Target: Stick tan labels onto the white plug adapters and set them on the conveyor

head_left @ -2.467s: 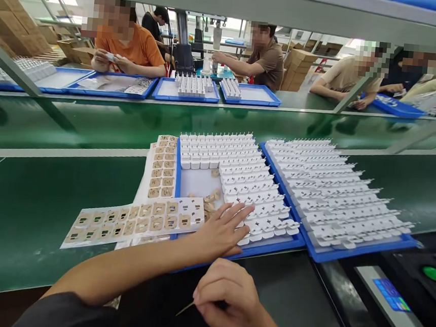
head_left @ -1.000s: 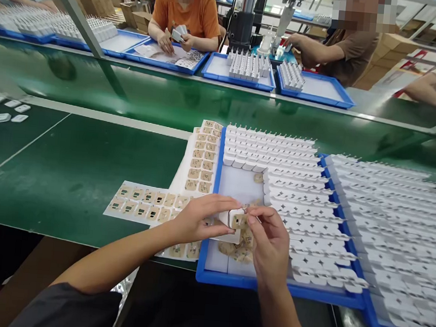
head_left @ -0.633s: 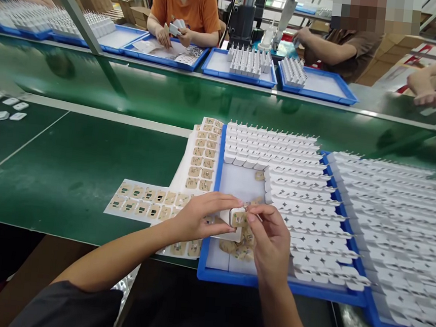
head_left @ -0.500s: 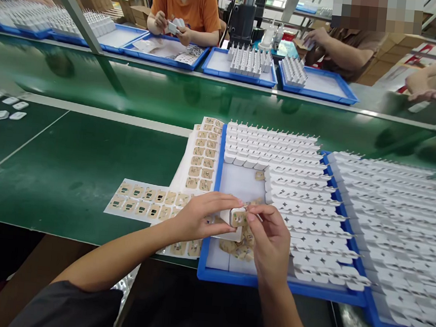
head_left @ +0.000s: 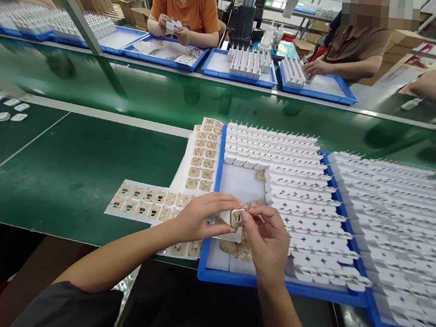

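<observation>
My left hand [head_left: 203, 214] grips a white power adapter [head_left: 225, 216] between thumb and fingers, its flat end turned to the right. A tan sticker [head_left: 236, 218] with dark slots covers that end face. At the sticker's right edge, my right hand [head_left: 271, 239] pinches with thumb and forefinger; the exact contact is partly hidden by the fingers. Below both hands, a pile of loose tan pieces [head_left: 233, 249] lies in a blue tray [head_left: 221, 158]. Left of the tray is a sheet of tan stickers [head_left: 138, 200], partly under my left hand.
Rows of white adapters with pins [head_left: 299, 196] fill much of the tray, and a second blue tray [head_left: 380, 320] of them stands at right. More sticker sheets [head_left: 202, 152] lie beside the tray. White pieces [head_left: 1, 116] sit far left. Co-workers sit across the green line.
My right thumb and forefinger have moved slightly left, closer against the adapter's face, where the dark slots now show. Across the line, a co-worker's hand has lowered to a tray.
</observation>
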Tool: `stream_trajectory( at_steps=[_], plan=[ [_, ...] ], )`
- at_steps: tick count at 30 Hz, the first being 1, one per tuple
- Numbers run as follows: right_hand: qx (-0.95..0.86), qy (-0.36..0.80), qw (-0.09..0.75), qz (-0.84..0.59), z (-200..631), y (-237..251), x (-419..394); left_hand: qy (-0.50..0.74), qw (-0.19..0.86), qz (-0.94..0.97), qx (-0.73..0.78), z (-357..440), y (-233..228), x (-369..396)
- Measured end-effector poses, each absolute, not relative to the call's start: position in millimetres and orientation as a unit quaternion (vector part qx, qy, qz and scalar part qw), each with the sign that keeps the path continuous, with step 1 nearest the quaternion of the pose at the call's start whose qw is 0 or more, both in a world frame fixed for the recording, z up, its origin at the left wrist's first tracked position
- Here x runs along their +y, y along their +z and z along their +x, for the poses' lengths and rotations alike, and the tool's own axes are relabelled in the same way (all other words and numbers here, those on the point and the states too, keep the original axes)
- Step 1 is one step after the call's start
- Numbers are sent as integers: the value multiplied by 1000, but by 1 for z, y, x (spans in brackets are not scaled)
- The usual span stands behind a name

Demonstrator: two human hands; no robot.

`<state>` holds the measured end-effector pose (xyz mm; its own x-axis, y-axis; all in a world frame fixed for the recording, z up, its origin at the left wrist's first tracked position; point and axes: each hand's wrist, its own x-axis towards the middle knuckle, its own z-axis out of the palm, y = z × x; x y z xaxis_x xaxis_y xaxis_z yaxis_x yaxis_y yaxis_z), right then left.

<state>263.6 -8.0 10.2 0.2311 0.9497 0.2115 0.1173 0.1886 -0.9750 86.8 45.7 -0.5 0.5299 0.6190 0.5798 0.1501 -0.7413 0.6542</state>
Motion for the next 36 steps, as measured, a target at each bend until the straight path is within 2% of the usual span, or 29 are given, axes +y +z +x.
stream_trajectory(
  at_steps=[11,16,21,25,32,36],
  plan=[
    [-564,253,560,-551,260,9,-7,449,273,818,234,87,-1,45],
    [-583,415,494,-495,261,11,-5,487,310,776,253,86,-5,46],
    [-519,511,523,-443,264,11,-6,528,269,775,221,91,-8,48],
    [-501,510,545,-438,267,9,-5,541,251,775,211,93,-8,47],
    [-536,456,525,-478,259,7,-7,517,244,793,211,93,-11,44],
    [-507,493,545,-450,258,9,-7,520,237,794,206,94,-12,43]
  ],
)
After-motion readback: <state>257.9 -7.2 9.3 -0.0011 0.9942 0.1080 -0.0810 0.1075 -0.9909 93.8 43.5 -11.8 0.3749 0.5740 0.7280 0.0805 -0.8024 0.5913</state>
